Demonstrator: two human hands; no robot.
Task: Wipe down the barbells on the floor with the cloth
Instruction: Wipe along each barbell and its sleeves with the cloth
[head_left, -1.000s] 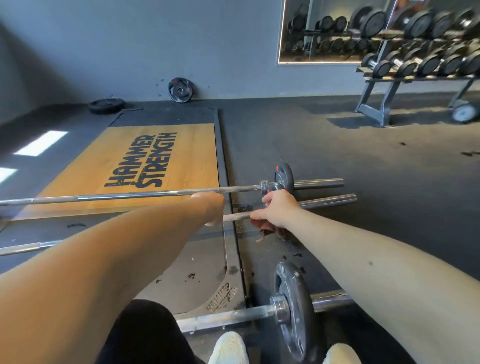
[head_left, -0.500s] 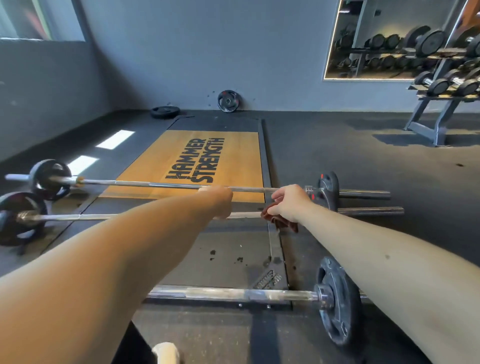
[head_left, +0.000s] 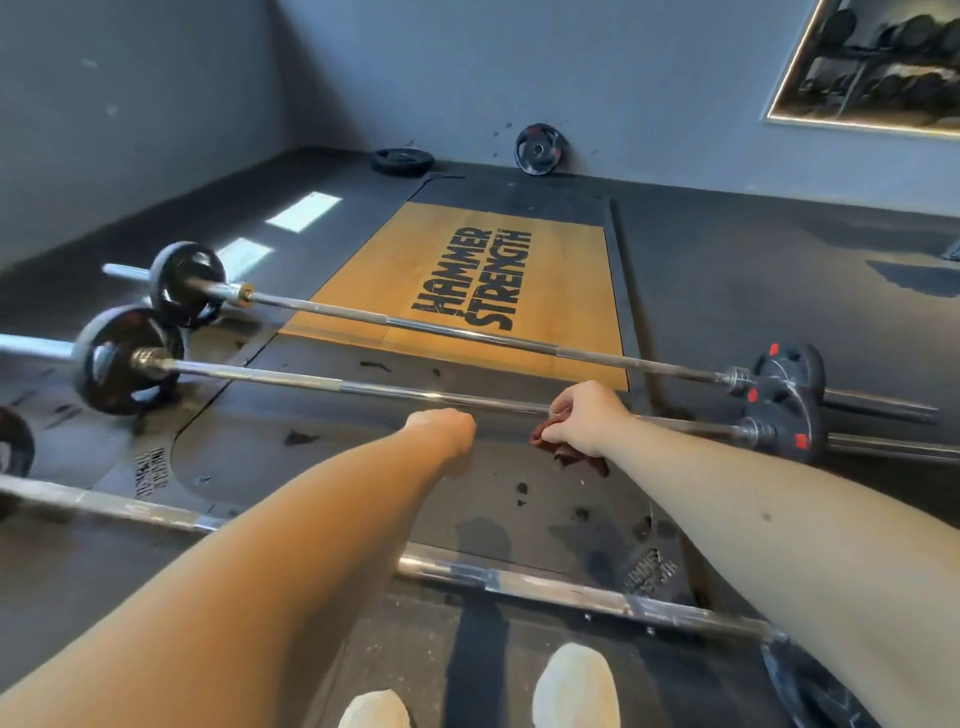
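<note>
Three barbells lie across the floor in front of me. My right hand (head_left: 584, 418) grips a dark red cloth (head_left: 576, 454) against the shaft of the middle barbell (head_left: 311, 382), right of its centre. My left hand (head_left: 447, 428) reaches out just short of the same shaft, left of the cloth; its fingers are hidden behind the wrist. The far barbell (head_left: 467, 335) lies over the wooden platform (head_left: 457, 270). The near barbell (head_left: 545, 587) lies close to my white shoes (head_left: 576, 686), partly hidden by my forearms.
Black plates sit on both ends of the far and middle bars (head_left: 789, 400). One loose plate (head_left: 537, 149) leans on the back wall, another (head_left: 402, 161) lies flat beside it. A wall mirror (head_left: 878, 67) reflects a dumbbell rack.
The view has swung left and tilted, so the left-end plates now show. My right hand with the cloth has slid left along the middle shaft, away from the right plate.
</note>
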